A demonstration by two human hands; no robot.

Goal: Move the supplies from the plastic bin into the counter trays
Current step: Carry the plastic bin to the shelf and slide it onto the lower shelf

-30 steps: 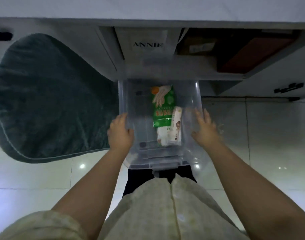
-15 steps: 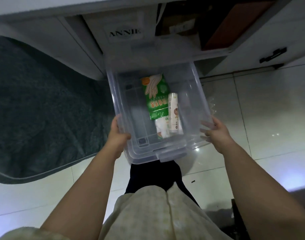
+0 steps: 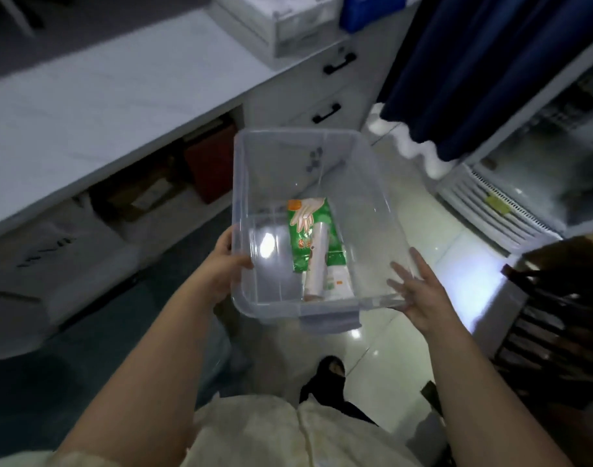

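Note:
I hold a clear plastic bin (image 3: 372,183) in the air in front of me, above the floor. My left hand (image 3: 222,264) grips its left wall with the thumb inside. My right hand (image 3: 419,291) presses against its right wall with fingers spread under the near corner. Inside the bin lie a green glove packet (image 3: 305,227), a white roll (image 3: 317,261) across it and a white-and-green pack (image 3: 338,281) underneath. A white tray (image 3: 288,21) stands on the counter (image 3: 103,96) at the top of the view.
The white counter runs along the left, with open shelves (image 3: 173,183) holding boxes below it and drawers with black handles (image 3: 338,64). A dark blue curtain (image 3: 473,69) hangs at the right. A white vented appliance (image 3: 510,203) and a dark wooden chair (image 3: 564,318) stand at the right.
I have lifted the bin off the floor from in front of the shelf and risen with it. The view has swung right, so the counter top and tray now show.

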